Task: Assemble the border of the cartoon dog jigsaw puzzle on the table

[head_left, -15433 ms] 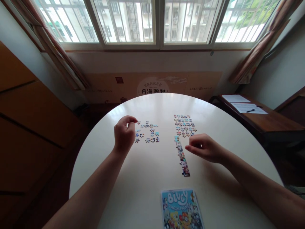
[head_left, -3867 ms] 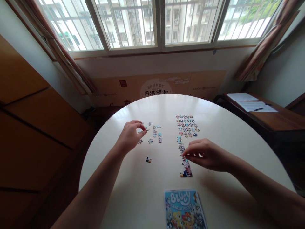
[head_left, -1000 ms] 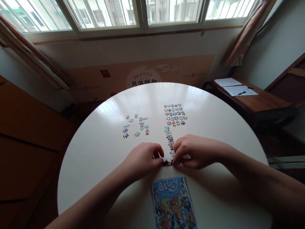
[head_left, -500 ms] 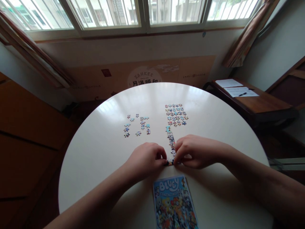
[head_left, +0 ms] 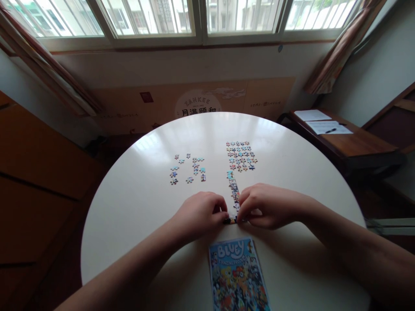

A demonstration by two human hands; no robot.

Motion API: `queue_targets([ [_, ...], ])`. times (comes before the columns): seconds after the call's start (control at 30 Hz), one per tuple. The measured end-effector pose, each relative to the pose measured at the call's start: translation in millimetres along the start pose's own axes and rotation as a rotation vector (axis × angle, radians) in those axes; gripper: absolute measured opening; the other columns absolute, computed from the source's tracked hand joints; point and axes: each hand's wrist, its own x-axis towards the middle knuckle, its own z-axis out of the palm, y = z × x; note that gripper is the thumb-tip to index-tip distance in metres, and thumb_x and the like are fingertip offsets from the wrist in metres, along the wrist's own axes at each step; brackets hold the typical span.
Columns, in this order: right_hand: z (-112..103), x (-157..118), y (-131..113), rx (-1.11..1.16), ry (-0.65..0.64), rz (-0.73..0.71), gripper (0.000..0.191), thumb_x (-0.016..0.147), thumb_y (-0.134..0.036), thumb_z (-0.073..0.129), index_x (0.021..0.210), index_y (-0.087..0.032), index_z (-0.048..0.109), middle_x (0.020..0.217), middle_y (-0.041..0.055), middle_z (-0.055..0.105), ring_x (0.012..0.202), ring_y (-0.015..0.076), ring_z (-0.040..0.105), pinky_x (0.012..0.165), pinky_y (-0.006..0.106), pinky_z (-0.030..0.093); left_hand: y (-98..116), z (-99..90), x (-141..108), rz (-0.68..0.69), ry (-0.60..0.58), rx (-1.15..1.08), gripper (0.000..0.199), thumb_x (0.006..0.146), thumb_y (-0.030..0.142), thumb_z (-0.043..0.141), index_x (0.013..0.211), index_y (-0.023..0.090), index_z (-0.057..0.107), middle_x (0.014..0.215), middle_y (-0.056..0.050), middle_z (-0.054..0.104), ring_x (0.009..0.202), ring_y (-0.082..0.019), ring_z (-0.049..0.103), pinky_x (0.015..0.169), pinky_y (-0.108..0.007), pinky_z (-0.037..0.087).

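A narrow strip of joined puzzle pieces (head_left: 234, 188) runs down the table toward me, and a dark and yellow puzzle piece (head_left: 231, 220) lies at its near end. My left hand (head_left: 203, 214) is closed, thumb and fingertips pinching the left side of that end. From the right, my right hand (head_left: 264, 206) pinches the opposite side, with its fingers covering part of the strip. Just below both hands lies a colourful picture sheet (head_left: 238, 274) reading "BLUEY". The exact outlines of the pieces under my fingertips are hidden.
Loose puzzle pieces stand in rows (head_left: 240, 155) beyond my right hand. A scattered group of pieces (head_left: 195, 168) lies farther left. All rest on a round white table (head_left: 129, 207). A wooden side table (head_left: 359, 140) with papers (head_left: 329, 127) and pens stands at the right.
The view has shifted very slightly. Both hands stay at the near end of the strip, and the left fingers have barely moved.
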Motion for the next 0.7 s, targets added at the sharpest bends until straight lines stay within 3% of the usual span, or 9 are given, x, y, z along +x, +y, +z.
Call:
queue_targets([
  [0.13,0.3,0.3,-0.2,0.028,-0.014,-0.002,0.034,0.077,-0.004,0.058,0.098,-0.021,0.079,0.08,0.0016,0.07,0.076,0.0151,0.061,0.071,0.027,0.047,-5.0,-14.9,-2.1,-0.012,0.038,-0.051,0.018,0.087,0.036,0.062,0.083,0.024,0.076,0.087,-0.002,0.075,0.079,-0.019,0.064,0.069,-0.031,0.044],
  [0.3,1.3,-0.4,-0.1,0.066,-0.012,0.001,0.032,0.078,-0.005,0.059,0.099,-0.02,0.078,0.081,0.0024,0.07,0.076,0.0152,0.062,0.071,0.027,0.047,-15.9,-49.7,-17.2,-0.061,0.272,0.008,0.024,0.089,0.042,0.061,0.088,0.022,0.075,0.077,-0.002,0.072,0.069,-0.017,0.061,0.066,-0.03,0.044],
  [0.37,0.9,-0.7,-0.3,0.077,0.0,0.006,0.031,0.079,-0.005,0.059,0.1,-0.02,0.078,0.08,0.0024,0.07,0.075,0.015,0.061,0.07,0.027,0.047,-22.8,-62.4,-24.3,-0.096,0.298,0.053,0.025,0.089,0.043,0.06,0.089,0.023,0.075,0.076,-0.001,0.071,0.068,-0.017,0.06,0.065,-0.03,0.044],
  [0.57,1.2,-1.3,2.0,0.102,0.126,0.004,0.024,0.086,-0.008,0.058,0.097,-0.019,0.076,0.083,0.0033,0.071,0.078,0.0148,0.063,0.071,0.027,0.048,-45.3,-76.6,-34.6,-0.251,0.03,0.277,0.019,0.083,0.036,0.063,0.09,0.026,0.076,0.094,-0.003,0.074,0.083,-0.021,0.065,0.067,-0.03,0.044],
  [0.7,4.7,-1.1,7.4,0.11,0.167,0.018,0.023,0.087,-0.01,0.06,0.099,-0.019,0.076,0.087,0.0038,0.072,0.077,0.0142,0.065,0.07,0.027,0.049,-47.9,-73.0,-33.9,-0.211,-0.048,0.319,0.025,0.079,0.031,0.065,0.102,0.026,0.074,0.102,-0.004,0.074,0.09,-0.023,0.066,0.07,-0.03,0.044],
])
